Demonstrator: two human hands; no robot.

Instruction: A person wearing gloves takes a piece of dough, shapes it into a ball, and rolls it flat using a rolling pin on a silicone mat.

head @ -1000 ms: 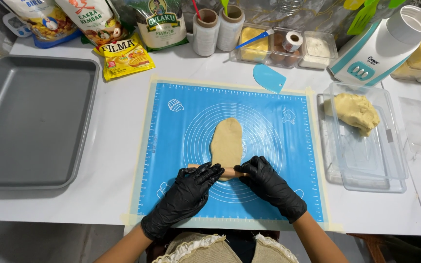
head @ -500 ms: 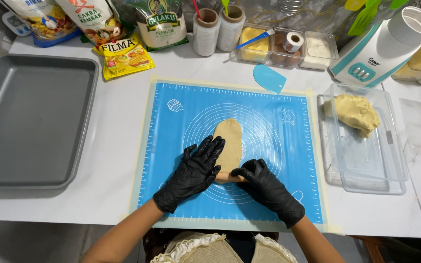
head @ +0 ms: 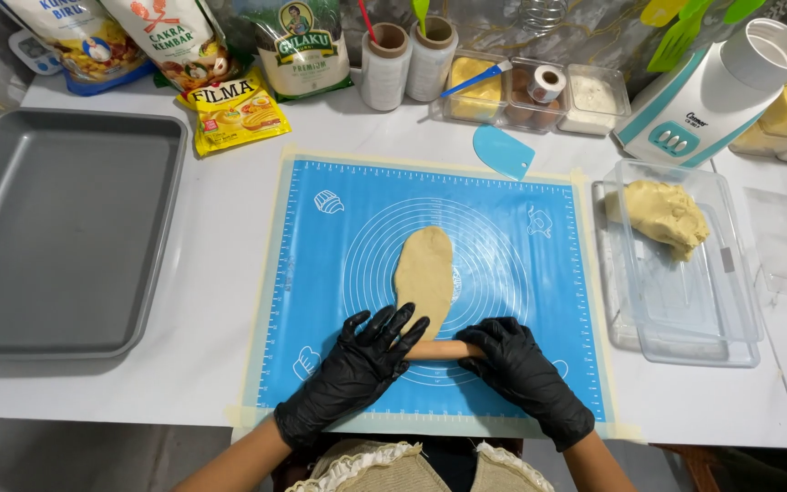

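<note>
Head view, looking straight down: I see both gloved hands pressing flat on a slim wooden rolling pin in the lower middle of the frame. My left hand lies with fingers spread open over the pin's left end, palm down, not wrapped round it; my right hand covers the right end with the fingers curled loosely over the top, so neither hand is clenched on the pin, both bear on it from above. The pin runs left to right across the frame, and only a short stretch of it shows between the two gloves. The flattened dough lies directly above the pin in the picture, its near end touching or just under the pin, and its long axis runs up and down the frame, square to the pin. It sits a little left of the midpoint between the hands, so the left hand's fingertips are nearer to it and almost touch its lower edge. The dough rests near the centre of the blue silicone mat, inside the printed rings. To the right, well apart, a clear plastic tub holds a lump of unrolled dough; a grey baking tray lies at the left.
</note>
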